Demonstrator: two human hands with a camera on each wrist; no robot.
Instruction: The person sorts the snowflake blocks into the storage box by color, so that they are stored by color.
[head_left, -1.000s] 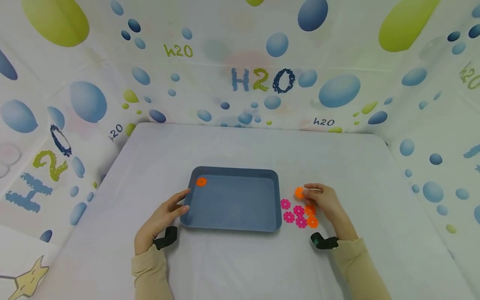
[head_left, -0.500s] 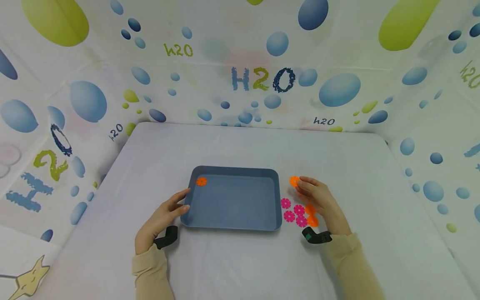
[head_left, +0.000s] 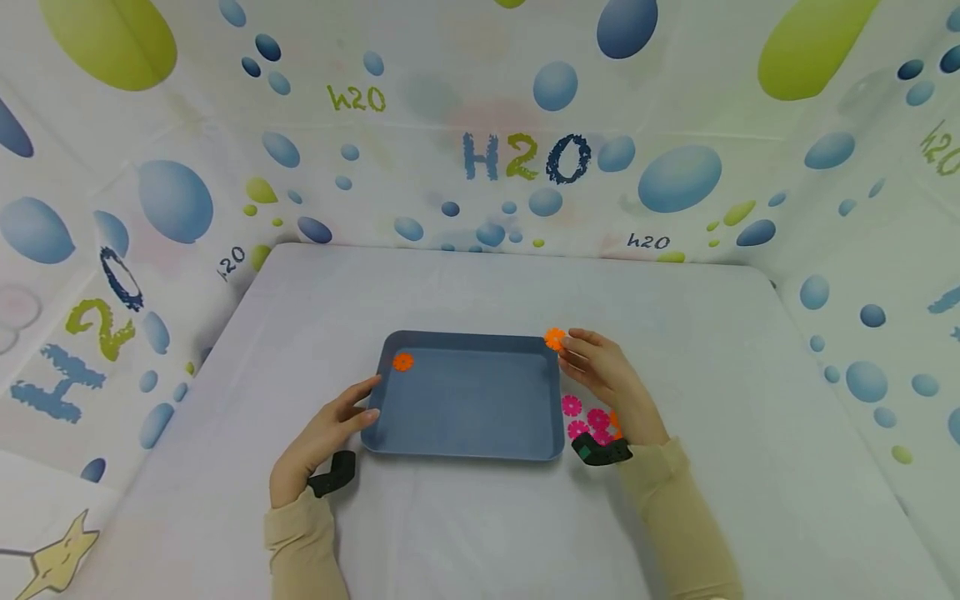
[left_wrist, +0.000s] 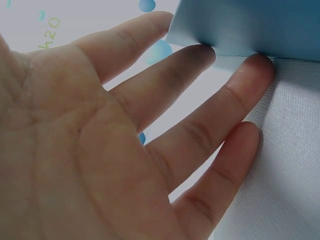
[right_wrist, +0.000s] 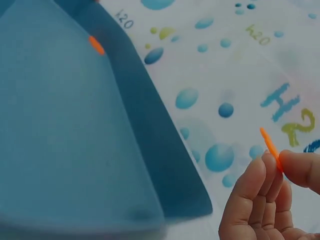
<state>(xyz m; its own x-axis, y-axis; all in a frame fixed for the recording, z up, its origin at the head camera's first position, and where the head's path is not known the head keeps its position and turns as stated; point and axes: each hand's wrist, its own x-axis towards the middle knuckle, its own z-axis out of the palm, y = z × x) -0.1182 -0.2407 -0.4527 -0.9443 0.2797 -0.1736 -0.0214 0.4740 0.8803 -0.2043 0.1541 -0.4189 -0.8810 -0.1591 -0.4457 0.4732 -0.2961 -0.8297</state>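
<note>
My right hand (head_left: pixel 603 375) had carried the light, stiff orange disc (head_left: pixel 554 338), pinched by its rim, to the tray's (head_left: pixel 465 450) far right corner; left hand (head_left: pixel 330 425) flat, steadying the tray.

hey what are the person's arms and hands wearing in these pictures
Both arms are in long beige sleeves that end at the wrist. The left hand and right hand are bare: no gloves and no rings visible. Each wrist carries a small black strapped device, and the right one shows a green spot.

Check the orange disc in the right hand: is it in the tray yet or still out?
Out. The right hand pinches the orange disc above the blue tray's far right corner; another orange disc lies inside.
</note>
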